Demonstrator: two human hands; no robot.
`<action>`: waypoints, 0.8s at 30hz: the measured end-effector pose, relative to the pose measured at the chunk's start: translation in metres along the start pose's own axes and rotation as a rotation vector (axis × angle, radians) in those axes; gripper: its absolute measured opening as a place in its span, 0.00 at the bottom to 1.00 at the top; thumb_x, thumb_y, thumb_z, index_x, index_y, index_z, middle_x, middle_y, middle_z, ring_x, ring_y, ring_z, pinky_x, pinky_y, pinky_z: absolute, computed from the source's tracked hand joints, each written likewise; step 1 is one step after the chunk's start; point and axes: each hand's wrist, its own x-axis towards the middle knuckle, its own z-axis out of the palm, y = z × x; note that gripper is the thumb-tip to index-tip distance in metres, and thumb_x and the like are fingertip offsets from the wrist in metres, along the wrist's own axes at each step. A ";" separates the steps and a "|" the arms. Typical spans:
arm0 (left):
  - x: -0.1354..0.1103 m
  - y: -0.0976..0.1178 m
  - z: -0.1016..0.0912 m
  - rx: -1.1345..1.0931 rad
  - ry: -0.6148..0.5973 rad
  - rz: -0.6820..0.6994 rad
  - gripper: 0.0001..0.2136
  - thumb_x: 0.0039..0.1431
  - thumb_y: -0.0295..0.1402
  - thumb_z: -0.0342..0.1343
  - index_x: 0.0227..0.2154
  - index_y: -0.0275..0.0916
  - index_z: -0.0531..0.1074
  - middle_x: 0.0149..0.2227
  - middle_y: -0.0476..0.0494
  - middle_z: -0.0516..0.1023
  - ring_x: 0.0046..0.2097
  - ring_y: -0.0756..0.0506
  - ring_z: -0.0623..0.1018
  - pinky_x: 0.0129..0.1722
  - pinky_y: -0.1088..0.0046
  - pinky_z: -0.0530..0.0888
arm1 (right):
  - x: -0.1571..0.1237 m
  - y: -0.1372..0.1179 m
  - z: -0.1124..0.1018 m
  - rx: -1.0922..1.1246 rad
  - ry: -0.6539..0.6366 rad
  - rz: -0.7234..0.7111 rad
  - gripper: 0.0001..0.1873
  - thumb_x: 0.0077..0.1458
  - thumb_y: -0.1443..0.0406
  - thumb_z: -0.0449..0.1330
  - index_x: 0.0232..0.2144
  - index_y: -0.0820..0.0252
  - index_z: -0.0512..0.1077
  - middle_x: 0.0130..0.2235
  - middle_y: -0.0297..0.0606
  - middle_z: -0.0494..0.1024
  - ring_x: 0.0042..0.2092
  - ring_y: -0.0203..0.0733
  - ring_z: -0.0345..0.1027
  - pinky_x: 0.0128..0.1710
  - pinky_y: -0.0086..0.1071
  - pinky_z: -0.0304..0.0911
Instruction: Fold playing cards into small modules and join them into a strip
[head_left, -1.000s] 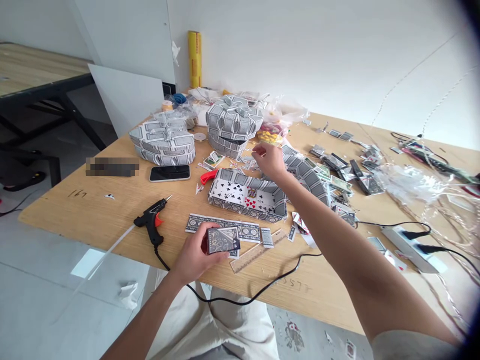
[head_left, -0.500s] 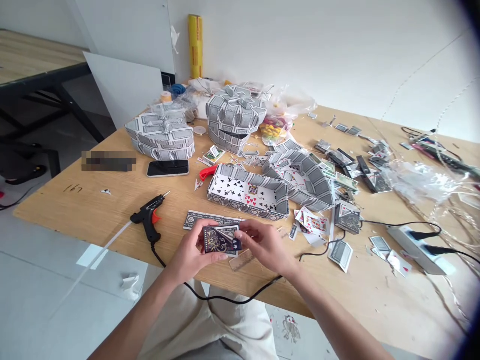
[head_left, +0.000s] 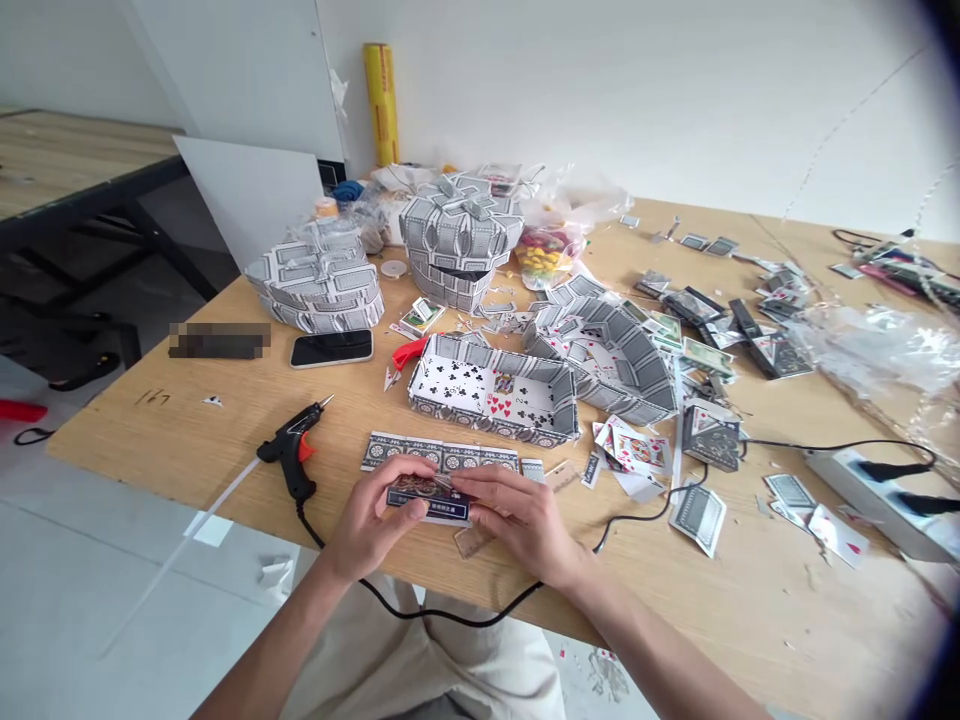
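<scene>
We are gripping a glossy dark playing card [head_left: 424, 498] between our left hand [head_left: 367, 522] and right hand [head_left: 521, 520], fingers closed. We are holding it above a patterned card strip [head_left: 439, 456].

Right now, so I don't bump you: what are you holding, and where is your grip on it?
The left hand and right hand hold a dark blue card packet by its short ends.

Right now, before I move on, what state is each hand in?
Left hand: closed, holding a dark playing-card box.
Right hand: closed, holding the same box.
</scene>
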 end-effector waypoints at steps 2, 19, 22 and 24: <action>0.000 0.002 0.001 -0.020 0.026 -0.010 0.19 0.62 0.49 0.68 0.48 0.41 0.80 0.57 0.34 0.79 0.62 0.32 0.76 0.60 0.56 0.76 | 0.001 0.001 0.000 0.014 0.039 0.022 0.14 0.66 0.59 0.68 0.53 0.44 0.83 0.57 0.42 0.83 0.58 0.54 0.79 0.59 0.52 0.76; -0.006 -0.011 0.006 -0.037 0.060 0.040 0.25 0.54 0.35 0.76 0.51 0.44 0.72 0.61 0.37 0.75 0.61 0.37 0.78 0.58 0.63 0.78 | 0.025 -0.009 -0.006 0.471 -0.270 0.686 0.34 0.57 0.35 0.65 0.25 0.57 0.64 0.21 0.26 0.63 0.19 0.28 0.55 0.16 0.23 0.51; -0.006 -0.010 0.006 0.116 0.020 0.055 0.31 0.56 0.35 0.75 0.60 0.47 0.69 0.61 0.38 0.75 0.61 0.37 0.78 0.60 0.61 0.77 | 0.022 -0.007 -0.004 0.501 -0.209 0.682 0.33 0.56 0.37 0.67 0.25 0.57 0.63 0.21 0.25 0.63 0.19 0.29 0.54 0.16 0.25 0.49; -0.005 -0.008 0.008 0.273 -0.005 0.102 0.33 0.56 0.36 0.74 0.63 0.47 0.68 0.62 0.37 0.74 0.62 0.36 0.77 0.63 0.58 0.76 | 0.020 -0.006 -0.002 0.492 -0.198 0.681 0.33 0.56 0.37 0.67 0.25 0.57 0.64 0.20 0.25 0.64 0.19 0.29 0.53 0.17 0.26 0.48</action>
